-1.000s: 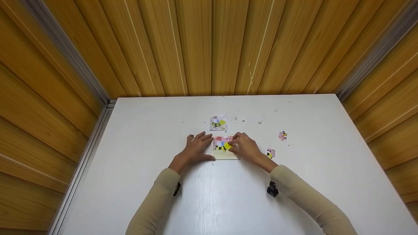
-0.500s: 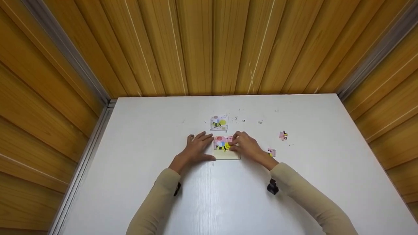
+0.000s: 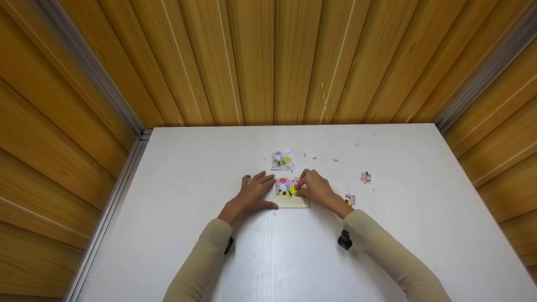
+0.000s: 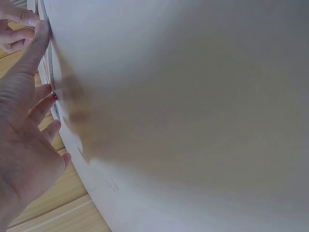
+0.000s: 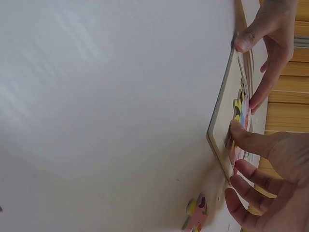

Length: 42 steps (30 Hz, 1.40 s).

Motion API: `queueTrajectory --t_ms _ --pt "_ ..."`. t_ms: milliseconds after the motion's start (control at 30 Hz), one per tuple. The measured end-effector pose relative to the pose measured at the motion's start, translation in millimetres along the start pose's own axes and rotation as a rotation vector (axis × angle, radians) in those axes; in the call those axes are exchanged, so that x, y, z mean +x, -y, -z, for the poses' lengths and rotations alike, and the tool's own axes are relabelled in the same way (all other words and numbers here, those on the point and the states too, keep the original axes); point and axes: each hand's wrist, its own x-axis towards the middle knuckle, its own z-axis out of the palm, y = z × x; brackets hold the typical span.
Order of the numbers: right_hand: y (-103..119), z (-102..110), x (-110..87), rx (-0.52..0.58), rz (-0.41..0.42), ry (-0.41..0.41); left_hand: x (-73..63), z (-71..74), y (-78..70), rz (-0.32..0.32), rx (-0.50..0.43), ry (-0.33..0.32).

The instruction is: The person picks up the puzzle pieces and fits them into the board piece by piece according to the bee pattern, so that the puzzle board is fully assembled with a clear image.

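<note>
A small wooden puzzle board (image 3: 293, 202) lies on the white table, its upper half filled with pink, blue and yellow bee-picture pieces (image 3: 284, 187) and its lower half bare wood. My left hand (image 3: 253, 191) steadies the left side of the board, fingers stretched along the edge and thumb at the lower corner. At the upper right, my right hand (image 3: 318, 188) pinches a puzzle piece between thumb and fingers; they cover most of it. In the right wrist view, the thumb (image 5: 246, 137) presses down on the yellow and pink pieces.
Above the board lies a printed bee picture card (image 3: 282, 160). Two loose spots of puzzle pieces, one farther back (image 3: 366, 178) and one beside the right wrist (image 3: 350, 199), lie to the right. Small dark specks dot the back of the table. Wood-panelled walls stand behind.
Both hands keep their places at the board, with only slight movement of the right fingers over the piece. The head view has shifted a little.
</note>
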Motion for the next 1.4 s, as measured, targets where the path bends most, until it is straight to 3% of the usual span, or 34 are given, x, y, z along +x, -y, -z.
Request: queueTrajectory --t_ms 200,333,667,833,1100,1400 --pt "-7.6 -5.8 -2.6 0.013 -0.036 -0.062 -3.0 0.0 -1.4 0.006 -0.023 0.006" --pt "-10.7 -7.2 -4.3 0.024 -0.038 -0.057 -3.5 1.2 -0.1 0.011 -0.019 0.007" --pt "-8.1 5.3 -7.9 0.001 0.076 0.033 -1.0 4.8 1.9 0.011 -0.01 -0.01" --pt "-12.4 6.9 -12.7 -0.008 0.119 0.029 -1.4 5.1 1.4 0.007 -0.014 -0.014" --pt "-19.5 5.4 -10.6 0.065 0.05 -0.072 -0.4 2.6 2.4 -0.009 -0.005 -0.012" --pt "-14.7 9.4 -10.3 0.011 -0.003 -0.008 -0.4 2.4 -0.6 -0.001 -0.006 0.011"
